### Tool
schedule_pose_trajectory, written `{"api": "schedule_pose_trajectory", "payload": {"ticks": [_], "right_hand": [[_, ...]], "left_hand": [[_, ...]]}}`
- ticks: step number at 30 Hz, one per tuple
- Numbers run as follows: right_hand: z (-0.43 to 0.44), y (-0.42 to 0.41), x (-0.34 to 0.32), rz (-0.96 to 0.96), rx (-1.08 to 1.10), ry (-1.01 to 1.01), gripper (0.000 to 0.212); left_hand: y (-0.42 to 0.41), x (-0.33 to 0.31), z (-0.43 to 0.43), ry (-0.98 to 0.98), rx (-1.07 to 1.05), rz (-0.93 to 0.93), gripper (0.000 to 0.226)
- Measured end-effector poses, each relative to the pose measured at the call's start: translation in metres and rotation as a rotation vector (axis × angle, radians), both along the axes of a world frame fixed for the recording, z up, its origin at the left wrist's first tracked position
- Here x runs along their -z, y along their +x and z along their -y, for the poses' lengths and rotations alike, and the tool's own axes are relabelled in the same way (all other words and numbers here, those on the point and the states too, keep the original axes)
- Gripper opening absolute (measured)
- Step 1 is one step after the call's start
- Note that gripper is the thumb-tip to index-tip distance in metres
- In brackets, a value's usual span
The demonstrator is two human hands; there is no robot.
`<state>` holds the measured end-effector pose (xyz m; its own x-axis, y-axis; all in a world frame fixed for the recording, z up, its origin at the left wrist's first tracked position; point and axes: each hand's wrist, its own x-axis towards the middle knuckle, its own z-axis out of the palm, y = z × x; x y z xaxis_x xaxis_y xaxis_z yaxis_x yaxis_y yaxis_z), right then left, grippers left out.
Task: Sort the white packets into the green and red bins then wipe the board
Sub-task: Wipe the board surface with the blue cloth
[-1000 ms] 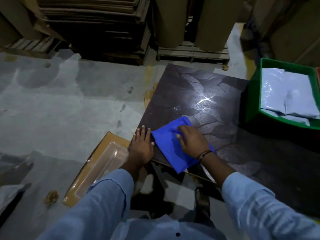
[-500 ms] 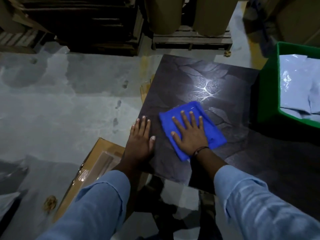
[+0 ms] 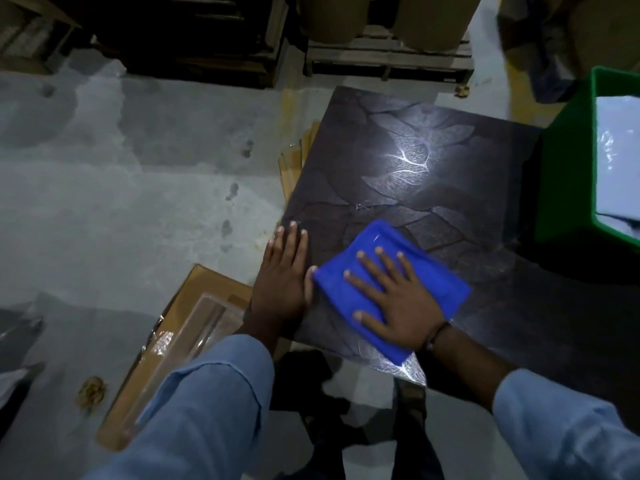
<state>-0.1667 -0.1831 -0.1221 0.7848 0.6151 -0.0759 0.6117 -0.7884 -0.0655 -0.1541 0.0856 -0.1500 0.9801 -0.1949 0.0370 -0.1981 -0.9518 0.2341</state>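
A dark board point(image 3: 398, 150) with a leaf pattern lies on the floor in front of me. A folded blue cloth point(image 3: 436, 282) lies near its front left corner. My right hand point(image 3: 398, 299) presses flat on the cloth with fingers spread. My left hand point(image 3: 282, 275) rests flat on the board's left edge, its thumb touching the cloth. At the right edge stands the green bin point(image 3: 568, 174) with white packets point(image 3: 616, 150) inside. No red bin is in view.
A flat cardboard box point(image 3: 180, 341) with a clear window lies on the grey concrete floor point(image 3: 121, 202) at my left. Wooden pallets point(image 3: 388, 60) carrying brown rolls stand behind the board. Dark stacked boards fill the back left.
My right hand has flattened on the cloth, pushed it up the board, then drawn it back toward the front left corner. My left hand has stayed on the left edge.
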Motion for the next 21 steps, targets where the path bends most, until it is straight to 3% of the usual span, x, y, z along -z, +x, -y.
{"api": "schedule_pose_trajectory", "payload": {"ticks": [4,6,11,13,16,21], "right_hand": [[-0.026,0.067,0.009,-0.006,0.616,0.058,0.062],[-0.049,0.08,0.01,-0.015,0.729,0.09,0.062],[-0.067,0.013,0.009,0.014,0.298,0.054,0.058],[-0.053,-0.026,0.005,-0.001,0.233,0.044,0.058],[-0.025,-0.051,0.001,-0.006,0.23,0.038,0.06],[-0.017,0.021,0.01,0.007,0.496,0.041,0.058]], "left_hand": [[-0.001,-0.001,0.001,0.009,-0.004,0.009,0.069],[-0.001,0.0,0.001,0.013,-0.008,0.008,0.069],[-0.001,0.003,0.0,0.003,0.007,0.0,0.072],[-0.001,0.003,0.0,-0.013,0.019,-0.006,0.077],[-0.001,0.003,0.0,-0.02,0.0,0.02,0.071],[-0.001,0.004,0.0,-0.012,0.001,0.034,0.069]]}}
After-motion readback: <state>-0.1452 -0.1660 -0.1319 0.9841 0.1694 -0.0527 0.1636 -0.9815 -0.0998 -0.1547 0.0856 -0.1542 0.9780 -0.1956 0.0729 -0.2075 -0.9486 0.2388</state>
